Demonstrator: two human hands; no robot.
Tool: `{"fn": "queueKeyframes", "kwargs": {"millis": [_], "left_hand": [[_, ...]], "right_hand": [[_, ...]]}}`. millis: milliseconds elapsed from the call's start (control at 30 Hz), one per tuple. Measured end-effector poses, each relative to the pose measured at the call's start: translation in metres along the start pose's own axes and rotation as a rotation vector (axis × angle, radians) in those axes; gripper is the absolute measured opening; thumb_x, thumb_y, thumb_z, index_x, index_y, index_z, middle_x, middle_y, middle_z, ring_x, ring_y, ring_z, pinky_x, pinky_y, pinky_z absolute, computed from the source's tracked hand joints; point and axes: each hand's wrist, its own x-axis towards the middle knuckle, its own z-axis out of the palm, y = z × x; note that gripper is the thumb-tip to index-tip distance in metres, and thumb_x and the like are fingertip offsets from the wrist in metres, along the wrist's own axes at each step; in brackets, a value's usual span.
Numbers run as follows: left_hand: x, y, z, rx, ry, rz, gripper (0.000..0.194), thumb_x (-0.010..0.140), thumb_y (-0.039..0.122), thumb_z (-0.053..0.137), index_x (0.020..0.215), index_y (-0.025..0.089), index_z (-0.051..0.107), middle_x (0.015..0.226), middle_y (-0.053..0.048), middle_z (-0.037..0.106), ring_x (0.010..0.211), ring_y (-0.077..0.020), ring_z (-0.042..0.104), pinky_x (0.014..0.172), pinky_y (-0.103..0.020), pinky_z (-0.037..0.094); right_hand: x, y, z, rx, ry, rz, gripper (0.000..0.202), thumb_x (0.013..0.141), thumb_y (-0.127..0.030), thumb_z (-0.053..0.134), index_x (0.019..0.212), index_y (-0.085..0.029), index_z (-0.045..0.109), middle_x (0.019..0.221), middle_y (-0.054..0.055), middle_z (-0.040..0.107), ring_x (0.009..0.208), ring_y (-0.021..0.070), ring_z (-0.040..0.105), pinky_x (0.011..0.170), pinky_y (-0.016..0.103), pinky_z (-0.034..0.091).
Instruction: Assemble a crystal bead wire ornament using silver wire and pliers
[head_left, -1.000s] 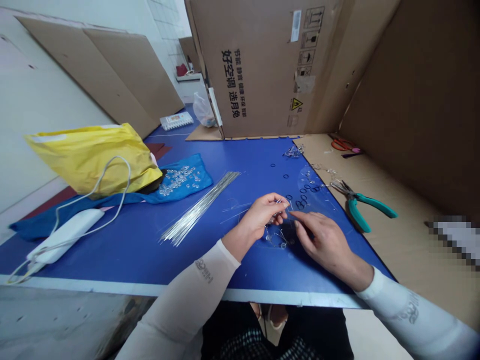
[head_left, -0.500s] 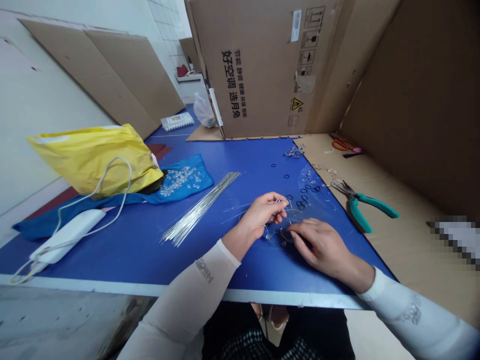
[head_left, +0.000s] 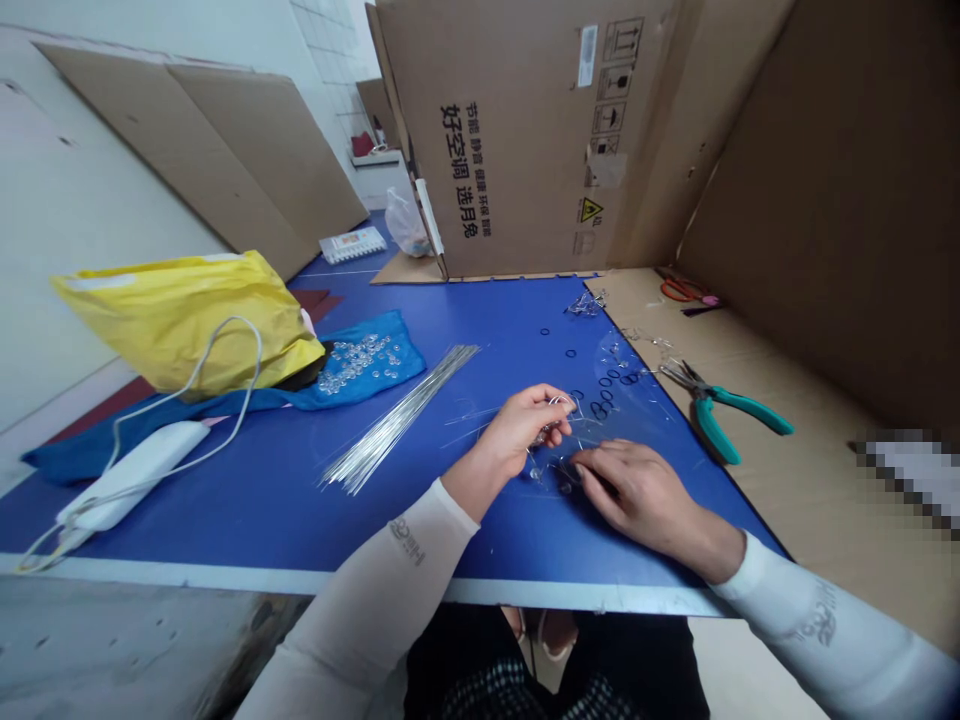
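Note:
My left hand [head_left: 527, 422] is closed in a pinch on thin bent wire [head_left: 559, 402], with part of it hidden in the fingers. Clear beads [head_left: 535, 474] hang on wire just below that hand. At its right, my right hand [head_left: 637, 496] has thumb and forefinger pressed together at a thin strand of the same wire piece, low over the blue table. Small black rings [head_left: 602, 411] lie beyond the fingers. To the left is a bundle of straight silver wires [head_left: 401, 420].
Pliers with teal handles [head_left: 726, 412] rest on cardboard at right, with orange scissors [head_left: 682, 288] farther back. Loose clear beads [head_left: 358, 362] lie on blue cloth [head_left: 409, 352]. At left are a yellow bag [head_left: 217, 320] and white power strip [head_left: 139, 475]. A large cardboard box [head_left: 525, 130] stands behind.
Both hands keep almost the same pose. The whole view has shifted very slightly; nothing has been let go or picked up.

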Motion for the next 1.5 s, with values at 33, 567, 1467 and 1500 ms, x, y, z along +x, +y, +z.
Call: {"fn": "queueKeyframes", "kwargs": {"millis": [33,567,1467,1500], "left_hand": [[-0.0001,0.0003,0.0000,-0.003,-0.002,-0.006,0.006,0.085,0.017,0.066,0.085,0.015,0.061,0.059,0.003,0.059,0.048,-0.0053,0.050,0.051,-0.019,0.033],[-0.0006,0.0016,0.0008,0.011,-0.001,-0.012,0.004,0.088,0.016,0.065,0.087,0.014,0.062,0.059,0.003,0.060,0.047,-0.0047,0.051,0.050,-0.018,0.035],[-0.0017,0.0032,0.0017,-0.002,-0.018,-0.015,0.004,0.086,0.015,0.065,0.085,0.015,0.062,0.058,0.004,0.060,0.046,-0.0048,0.050,0.050,-0.018,0.035],[-0.0016,0.0031,0.0015,-0.003,-0.021,-0.012,0.004,0.086,0.015,0.065,0.085,0.015,0.062,0.058,0.004,0.060,0.047,-0.0047,0.050,0.050,-0.018,0.035]], "right_hand": [[-0.0001,0.0003,0.0002,0.002,-0.004,0.002,0.019,0.100,-0.019,0.048,0.093,-0.017,0.066,0.068,0.002,0.068,0.060,0.0156,0.061,0.066,0.030,0.046],[-0.0009,0.0015,0.0015,-0.008,-0.018,0.002,0.020,0.100,-0.019,0.048,0.094,-0.016,0.067,0.068,0.003,0.068,0.060,0.0159,0.061,0.066,0.031,0.046],[0.0001,0.0008,0.0006,-0.010,-0.033,0.006,0.021,0.100,-0.020,0.048,0.093,-0.017,0.067,0.069,0.003,0.068,0.061,0.0160,0.062,0.066,0.030,0.046],[0.0001,0.0008,0.0006,-0.013,-0.036,0.004,0.021,0.100,-0.020,0.047,0.093,-0.017,0.067,0.068,0.003,0.068,0.061,0.0159,0.062,0.066,0.030,0.046]]}}
